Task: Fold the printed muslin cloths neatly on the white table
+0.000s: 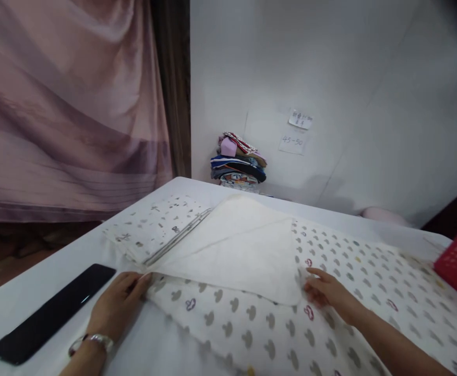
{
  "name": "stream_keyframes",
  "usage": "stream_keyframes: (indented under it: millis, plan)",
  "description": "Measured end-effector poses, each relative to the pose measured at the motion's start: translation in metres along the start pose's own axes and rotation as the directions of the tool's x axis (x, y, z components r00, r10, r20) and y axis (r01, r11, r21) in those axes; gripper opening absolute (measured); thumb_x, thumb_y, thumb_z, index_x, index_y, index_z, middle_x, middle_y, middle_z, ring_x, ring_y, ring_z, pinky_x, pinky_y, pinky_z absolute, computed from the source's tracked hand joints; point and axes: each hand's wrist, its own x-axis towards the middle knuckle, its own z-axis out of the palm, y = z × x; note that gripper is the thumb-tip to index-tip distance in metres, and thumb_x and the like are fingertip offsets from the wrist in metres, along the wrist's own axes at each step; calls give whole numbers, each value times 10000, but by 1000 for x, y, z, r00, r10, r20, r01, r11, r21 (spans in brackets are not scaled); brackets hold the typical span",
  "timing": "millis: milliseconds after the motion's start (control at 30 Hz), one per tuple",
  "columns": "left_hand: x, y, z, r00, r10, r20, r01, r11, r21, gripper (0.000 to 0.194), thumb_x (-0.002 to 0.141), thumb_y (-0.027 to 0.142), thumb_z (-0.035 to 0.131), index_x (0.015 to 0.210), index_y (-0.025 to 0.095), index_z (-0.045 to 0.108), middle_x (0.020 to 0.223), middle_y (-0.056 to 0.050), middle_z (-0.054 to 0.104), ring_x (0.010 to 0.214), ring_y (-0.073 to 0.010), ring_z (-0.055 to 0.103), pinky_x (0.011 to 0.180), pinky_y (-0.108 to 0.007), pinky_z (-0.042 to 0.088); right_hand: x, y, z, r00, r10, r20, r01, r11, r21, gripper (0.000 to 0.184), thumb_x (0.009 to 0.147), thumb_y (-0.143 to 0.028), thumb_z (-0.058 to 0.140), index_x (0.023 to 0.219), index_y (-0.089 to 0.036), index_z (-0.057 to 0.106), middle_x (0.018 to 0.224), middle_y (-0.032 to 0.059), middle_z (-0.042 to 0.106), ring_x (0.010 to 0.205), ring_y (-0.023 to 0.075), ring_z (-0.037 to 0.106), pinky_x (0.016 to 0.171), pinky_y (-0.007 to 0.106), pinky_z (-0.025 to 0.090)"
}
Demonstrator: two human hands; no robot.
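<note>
On a table (72, 263), left hand (117, 303) pinching patterned cloth (252, 326), right hand (326, 295) loosely parted over it

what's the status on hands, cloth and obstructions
Left hand pinching patterned cloth at white flap's near-left corner. Right hand, fingers apart, by flap's right edge. Flap lying over the print. Black flat object left of left hand, off the cloth.

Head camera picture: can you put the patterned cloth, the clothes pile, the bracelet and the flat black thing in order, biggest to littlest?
1. Patterned cloth
2. Flat black thing and clothes pile: unsure; the black one looks longer but lies nearer the camera
3. Bracelet
</note>
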Motion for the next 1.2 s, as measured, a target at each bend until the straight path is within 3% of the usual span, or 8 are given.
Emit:
stream_keyframes:
  millis: [167, 233, 400, 567, 700, 800, 1000, 1200]
  plan:
    - [1, 3, -2, 1000, 0, -15, 0, 1000, 1, 418, 776, 558, 427, 747, 204, 647, 838, -8, 614, 740, -168, 587, 655, -245, 444, -23, -19, 39, 983, 34, 178, -31, 999, -15, 751, 674, -350, 621, 1323, -217, 267, 567, -23, 592, 405, 141, 541, 377, 235, 402]
    - [2, 1, 0, 999, 12, -30, -13, 1000, -27, 419, 765, 559, 437, 746, 199, 651, 836, -23, 619, 737, -168, 588, 656, -248, 443, -26, -20, 46, 978, 38, 207, -26, 998, -61, 714, 670, -352, 624, 1303, -243, 312, 544, -29, 583, 400, 137, 534, 354, 215, 367]
    - [2, -4, 4, 996, 13, -89, -21, 996, -89, 405, 741, 559, 458, 747, 200, 645, 763, -13, 622, 691, -155, 580, 629, -234, 439, -10, -40, 43, 971, -168, 173, 156, 985, 77, 148, 645, -329, 638, 784, -282, 622, 589, -5, 584, 509, 148, 565, 429, 244, 455]
    - [1, -5, 6, 988, -57, -146, 35, 988, -150, 406, 737, 561, 466, 751, 189, 628, 728, -8, 619, 673, -155, 569, 624, -239, 436, 40, -133, 60, 905, -416, 91, 362, 863, 354, 173, 621, -245, 694, 769, -194, 623, 702, 18, 608, 580, 138, 578, 556, 253, 521]
    - [-1, -8, 8, 984, -102, -147, 73, 979, -192, 398, 736, 561, 489, 813, 191, 613, 710, 5, 624, 641, -151, 563, 590, -236, 432, 98, -212, 112, 904, -427, -18, 383, 791, 477, 137, 695, -101, 608, 808, -163, 562, 724, 28, 612, 710, 153, 612, 600, 250, 535]
    - [-2, -7, 8, 990, -91, -111, 70, 981, -183, 391, 753, 557, 480, 855, 198, 597, 712, 10, 618, 640, -150, 562, 597, -240, 437, 145, -241, 160, 920, -391, -30, 360, 810, 463, 138, 760, -107, 556, 872, -184, 537, 834, 18, 616, 807, 134, 607, 633, 231, 535]
    - [-2, -3, 5, 996, -46, -80, 38, 994, -101, 340, 782, 508, 472, 916, 227, 608, 832, 4, 623, 725, -152, 596, 651, -238, 475, 230, -234, 228, 973, -219, -69, 229, 915, 332, 220, 837, -228, 551, 1044, -157, 532, 1026, 52, 570, 873, 152, 574, 684, 293, 519]
    - [0, -22, 16, 995, -32, -99, 28, 999, -40, 299, 753, 473, 520, 946, 273, 633, 1059, 9, 595, 859, -159, 622, 689, -214, 515, 285, -212, 259, 973, -211, -95, 226, 955, 192, 270, 879, -309, 503, 1107, -165, 523, 1097, 69, 543, 889, 160, 564, 740, 340, 502]
